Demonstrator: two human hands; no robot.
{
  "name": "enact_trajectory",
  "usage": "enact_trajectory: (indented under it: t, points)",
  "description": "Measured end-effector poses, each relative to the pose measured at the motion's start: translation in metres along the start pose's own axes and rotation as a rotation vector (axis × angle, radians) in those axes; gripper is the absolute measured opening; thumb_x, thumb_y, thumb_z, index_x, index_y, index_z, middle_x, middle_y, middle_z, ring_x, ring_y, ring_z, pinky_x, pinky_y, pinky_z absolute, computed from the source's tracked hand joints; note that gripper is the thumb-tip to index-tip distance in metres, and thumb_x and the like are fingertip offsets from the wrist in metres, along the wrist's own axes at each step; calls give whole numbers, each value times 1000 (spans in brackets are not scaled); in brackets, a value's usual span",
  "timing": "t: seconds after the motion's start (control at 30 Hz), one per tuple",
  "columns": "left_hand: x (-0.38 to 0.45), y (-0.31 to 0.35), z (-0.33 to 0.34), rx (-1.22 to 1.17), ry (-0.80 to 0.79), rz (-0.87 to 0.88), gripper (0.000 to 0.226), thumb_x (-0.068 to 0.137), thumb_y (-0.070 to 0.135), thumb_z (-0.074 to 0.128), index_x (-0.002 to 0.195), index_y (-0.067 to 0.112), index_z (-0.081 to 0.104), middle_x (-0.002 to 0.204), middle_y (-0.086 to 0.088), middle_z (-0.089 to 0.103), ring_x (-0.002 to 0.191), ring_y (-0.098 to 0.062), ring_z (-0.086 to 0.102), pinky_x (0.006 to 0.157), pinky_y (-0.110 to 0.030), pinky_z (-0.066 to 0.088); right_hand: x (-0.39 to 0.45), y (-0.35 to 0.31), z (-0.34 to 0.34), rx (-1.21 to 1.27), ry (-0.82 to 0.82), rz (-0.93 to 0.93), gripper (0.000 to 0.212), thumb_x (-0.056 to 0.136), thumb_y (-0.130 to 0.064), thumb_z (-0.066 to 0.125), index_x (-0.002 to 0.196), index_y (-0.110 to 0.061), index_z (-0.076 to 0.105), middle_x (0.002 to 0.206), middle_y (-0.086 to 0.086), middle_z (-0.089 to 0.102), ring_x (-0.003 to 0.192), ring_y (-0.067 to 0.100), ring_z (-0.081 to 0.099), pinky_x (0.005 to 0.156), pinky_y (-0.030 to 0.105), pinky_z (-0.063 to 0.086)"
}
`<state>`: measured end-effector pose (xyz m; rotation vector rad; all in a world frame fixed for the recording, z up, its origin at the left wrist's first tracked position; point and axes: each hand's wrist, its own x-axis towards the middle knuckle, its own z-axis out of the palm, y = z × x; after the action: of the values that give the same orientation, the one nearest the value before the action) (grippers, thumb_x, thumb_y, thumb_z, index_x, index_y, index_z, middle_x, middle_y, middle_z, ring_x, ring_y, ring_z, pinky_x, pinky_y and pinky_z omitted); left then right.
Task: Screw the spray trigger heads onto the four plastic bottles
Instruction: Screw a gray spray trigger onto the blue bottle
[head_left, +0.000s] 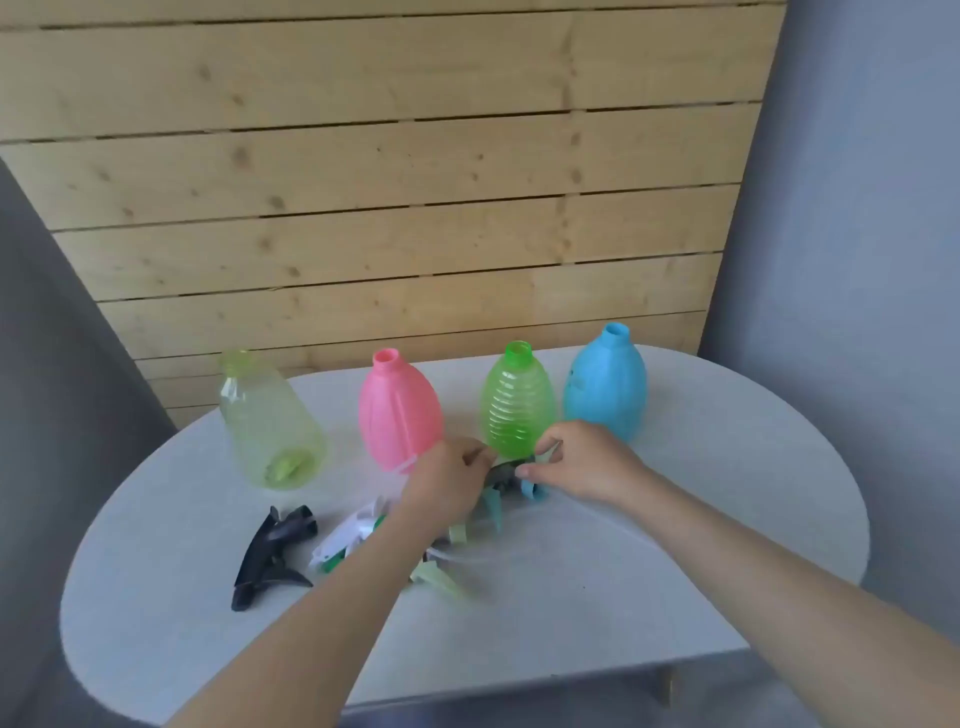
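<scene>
From my seat the main risk is the tangle in the lower middle of the frame: several trigger heads lie heaped together on the bench (675, 545) with thin dip tubes crossing them. Lifting one could drag a neighbour or snag a tube and sweep it off the near edge. The four bottles stand just behind the heap, all with open necks, so a careless pull upward could knock the green bottle (517, 400) or the pink bottle (400, 415), which are the closest to my fingers.

My left hand (447, 483) is curled over the heap at centre frame, fingers bent and pinching at a dark head (506, 470). My right hand (582, 460) meets it from the right, thumb and fingers closed narrowly on the same dark piece; blur keeps me from saying exactly how each grip sits.

The clear bottle (270, 421) is at centre left, the blue bottle (605, 384) at centre right. A black head (272, 558) lies apart at lower left, with a white head (343, 538) beside it. No head is on any bottle yet, so I judge the job barely begun.
</scene>
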<state>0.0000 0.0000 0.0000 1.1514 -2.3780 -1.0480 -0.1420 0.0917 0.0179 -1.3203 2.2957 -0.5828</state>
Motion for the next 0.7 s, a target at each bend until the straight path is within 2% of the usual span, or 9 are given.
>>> enact_trajectory:
  t: [0.1, 0.17, 0.23, 0.3, 0.4, 0.43, 0.5, 0.57, 0.7]
  points:
    - [3, -4, -3, -9, -18, -45, 28, 93, 31, 48, 88, 10, 66, 66, 1, 54, 64, -17, 47, 54, -26, 34, 6, 1, 4, 25, -37, 6, 58, 67, -45, 74, 99, 3, 64, 103, 22, 68, 97, 35, 62, 83, 41, 52]
    - [3, -6, -5, -44, -25, -64, 25, 93, 33, 49, 91, 16, 66, 66, 7, 54, 62, -11, 47, 53, -23, 35, 8, 2, 6, 42, -71, -6, 55, 69, -40, 74, 95, 7, 63, 105, 27, 63, 100, 39, 59, 75, 38, 52]
    - [2, -6, -6, -118, -19, -91, 21, 91, 34, 53, 95, 18, 66, 70, 10, 56, 61, -6, 49, 53, -20, 37, 9, 0, 8, 63, -73, -20, 49, 70, -35, 74, 93, 8, 64, 104, 28, 63, 99, 38, 59, 79, 42, 51]
    - [-1, -4, -10, -193, -14, -109, 19, 89, 35, 57, 97, 20, 67, 75, 10, 60, 63, -4, 52, 55, -19, 39, 8, -3, 5, 75, -51, -22, 43, 70, -34, 74, 89, 4, 67, 94, 24, 69, 94, 36, 63, 78, 40, 52]
    - [-7, 1, -17, -217, -3, -74, 20, 86, 35, 60, 97, 21, 69, 83, 7, 67, 61, 4, 55, 51, -13, 39, 2, -8, -3, 120, 14, -51, 30, 69, -34, 76, 90, -13, 72, 68, -8, 65, 72, 12, 62, 59, 19, 44]
    - [-10, 3, -20, -231, 3, -44, 19, 86, 34, 61, 96, 20, 71, 80, 7, 67, 54, 8, 52, 47, -9, 37, -1, -10, -6, 134, 35, -66, 31, 68, -34, 77, 93, -16, 72, 70, -9, 63, 71, 9, 60, 59, 16, 41]
    - [-14, 8, -26, -272, 5, 11, 18, 86, 32, 62, 91, 20, 73, 72, 11, 67, 48, 11, 50, 45, -4, 34, -7, -12, -13, 179, 74, -103, 32, 68, -34, 77, 95, -18, 70, 79, -2, 67, 77, 13, 62, 64, 21, 45]
    - [-17, 13, -32, -306, -26, 33, 20, 86, 35, 62, 88, 21, 75, 69, 14, 67, 52, 10, 50, 49, -3, 35, -15, -15, -20, 242, 92, -138, 32, 67, -33, 79, 94, -19, 69, 79, -3, 66, 77, 12, 63, 71, 26, 49]
    - [-22, 23, -36, -473, -107, -21, 26, 86, 36, 61, 95, 13, 70, 72, 8, 66, 61, 6, 58, 60, -11, 47, -28, -17, -29, 367, 95, -206, 28, 67, -27, 80, 92, -20, 68, 79, -4, 65, 73, 8, 60, 72, 20, 49]
